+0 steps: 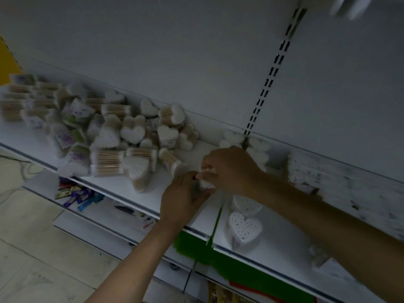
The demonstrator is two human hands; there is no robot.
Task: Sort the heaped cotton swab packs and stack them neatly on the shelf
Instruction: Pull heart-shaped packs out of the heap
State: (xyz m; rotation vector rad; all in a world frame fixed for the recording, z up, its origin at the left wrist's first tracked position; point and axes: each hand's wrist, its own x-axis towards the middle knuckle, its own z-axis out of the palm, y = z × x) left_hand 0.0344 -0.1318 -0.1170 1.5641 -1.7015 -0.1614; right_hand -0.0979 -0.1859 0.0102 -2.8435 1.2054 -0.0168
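Nearest us, at five o'clock from where our hands meet, two upright heart-shaped packs (244,229) stand on the shelf (118,186), directly beneath our right forearm. A thin green divider (217,217) runs just beside them.

At the centre our hands are together on one small pack (206,182). The left hand (183,200) cups it from below and the right hand (229,169) pinches it from above. The blur hides exactly how the fingers lie.

From nine to eleven o'clock sprawls the unsorted heap (113,132), some packs lying flat and some on end, with the lowest ones close to the front lip of the shelf. At one o'clock, against the back panel by the slotted upright (270,79), more hearts already stand in a back row (235,136).

We see three risks. A fingertip hold on a slick wrapper may slip as we set the pack down. Our right forearm, lowered carelessly, could knock over the hearts beneath it. Pulling the next pack from the loose heap could roll its neighbours over the lip onto the lower shelf (102,213).
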